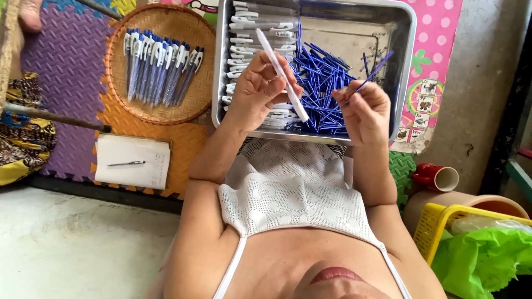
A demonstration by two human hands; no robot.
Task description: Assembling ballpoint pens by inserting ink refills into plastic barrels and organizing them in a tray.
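My left hand [256, 91] holds a white pen barrel [281, 73] slanted over a metal tray [403, 66]. My right hand [363, 108] pinches a thin blue ink refill [372, 74], its tip pointing up and to the right. Both hands hover above the tray's near edge, a little apart. Inside the tray, white pen barrels [260, 25] are stacked on the left and a heap of blue refills [321, 83] lies in the middle.
A round woven basket [119, 83] on the left holds several assembled blue-and-white pens [160, 69]. A notepad with a pen [132, 161] lies on coloured foam mats [66, 72]. A red cup [438, 177] and a yellow basket with a green bag [476, 249] sit at right.
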